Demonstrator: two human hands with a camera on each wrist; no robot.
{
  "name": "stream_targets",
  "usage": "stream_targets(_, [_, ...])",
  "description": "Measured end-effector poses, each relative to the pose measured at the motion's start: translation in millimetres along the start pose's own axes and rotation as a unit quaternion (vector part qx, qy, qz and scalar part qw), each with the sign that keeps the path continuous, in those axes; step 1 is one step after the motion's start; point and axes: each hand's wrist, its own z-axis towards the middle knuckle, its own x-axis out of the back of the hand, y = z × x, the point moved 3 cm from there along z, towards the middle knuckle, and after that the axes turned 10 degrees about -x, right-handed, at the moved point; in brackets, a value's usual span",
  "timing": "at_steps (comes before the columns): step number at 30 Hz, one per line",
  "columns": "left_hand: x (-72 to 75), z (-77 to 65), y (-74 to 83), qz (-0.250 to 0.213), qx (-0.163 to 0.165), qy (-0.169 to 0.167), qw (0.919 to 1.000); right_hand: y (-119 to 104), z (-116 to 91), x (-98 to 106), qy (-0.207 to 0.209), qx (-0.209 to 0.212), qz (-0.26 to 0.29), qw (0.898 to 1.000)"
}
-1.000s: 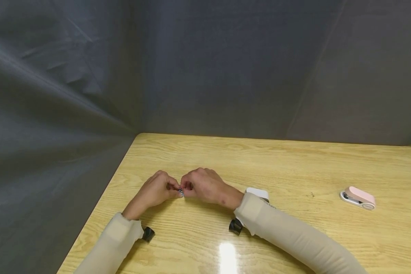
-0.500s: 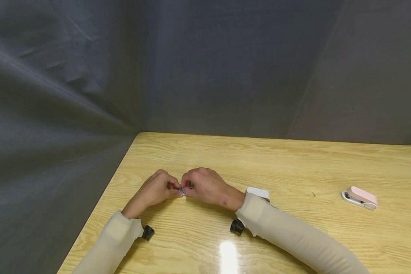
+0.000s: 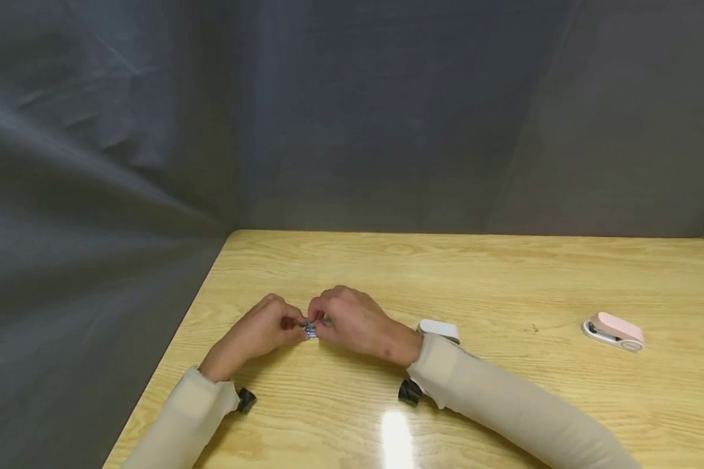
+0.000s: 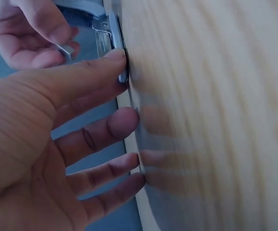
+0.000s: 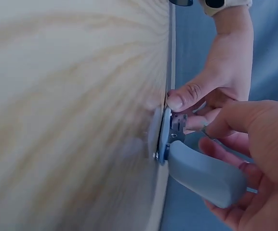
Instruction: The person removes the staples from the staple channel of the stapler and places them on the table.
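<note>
Close over the wood-look table, my left hand (image 3: 264, 331) pinches the end of a stapler's flat base (image 5: 164, 134) between thumb and index finger. The stapler (image 3: 311, 327) lies opened out, its rounded light cover (image 5: 206, 178) swung away toward my right hand (image 3: 358, 326). A metal staple channel (image 5: 178, 124) shows between base and cover. With thumb and fingertips, my right hand pinches a small silver staple strip (image 4: 67, 50) beside the channel. In the head view the fingers hide most of the stapler, and the strip does not show there.
A pink and white stapler (image 3: 613, 331) stands at the right of the table (image 3: 475, 280). A white rounded object (image 3: 438, 329) sits just behind my right wrist. Dark curtains (image 3: 387, 117) border the table at the back and left.
The right fingertips have shifted slightly at the stapler, and a little more of it shows between the hands. The head view has moved slightly. Both holds look the same.
</note>
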Motion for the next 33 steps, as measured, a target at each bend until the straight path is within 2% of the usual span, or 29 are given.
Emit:
stream_targets(5, [2.2, -3.3, 6.0, 0.029, -0.009, -0.015, 0.9994, -10, -7, 6, 0.018, 0.027, -0.029, 0.999])
stream_targets(10, [2.1, -4.2, 10.6, 0.036, -0.011, -0.028, 0.9989, -15, -15, 8, 0.019, 0.032, -0.038, 0.999])
stream_targets(19, [3.8, -4.2, 13.2, 0.048, -0.037, -0.010, 0.9981, -30, -28, 12, 0.012, 0.044, -0.034, 0.998])
stream_targets(23, [3.8, -3.9, 13.7, 0.055, -0.020, -0.015, 0.9982, -36, -33, 14, 0.002, 0.048, -0.036, 0.998])
stream_targets(28, [4.5, -4.4, 14.9, 0.064, 0.006, -0.021, 0.9977, -39, -39, 14, -0.034, 0.037, -0.031, 0.998])
stream_targets(33, [4.7, -6.7, 16.3, 0.074, 0.031, -0.025, 0.9965, -35, -45, 9, -0.073, 0.022, -0.064, 0.995])
